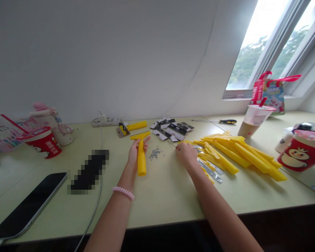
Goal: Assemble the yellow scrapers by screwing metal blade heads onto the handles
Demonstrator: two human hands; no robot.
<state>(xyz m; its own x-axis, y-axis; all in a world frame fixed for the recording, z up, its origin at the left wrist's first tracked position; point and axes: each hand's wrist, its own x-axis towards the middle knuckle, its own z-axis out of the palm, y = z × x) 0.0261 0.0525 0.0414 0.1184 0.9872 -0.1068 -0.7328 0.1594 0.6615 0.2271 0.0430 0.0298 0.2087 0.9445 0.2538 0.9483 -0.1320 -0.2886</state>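
My left hand (133,154) is wrapped round a yellow T-shaped scraper (141,157), its tubular handle pointing down toward me and a thin metal strip along its head. Closed fingers on my right hand (187,154) grip something at the left edge of the yellow parts; a thin dark shaft (171,144) sticks out past the fingertips, and the rest is hidden. Between the hands lies a small heap of silver screws or nuts (155,153). Flat metal blades (212,173) and small yellow pieces (208,164) lie partly behind my right forearm.
Yellow handles (241,152) are piled at right. Black-and-white cards (173,129), another yellow scraper (136,125) and a screwdriver (228,121) lie farther back. Drink cups (303,154) stand right and left (46,143). A phone (28,204) and white cable (99,196) lie left.
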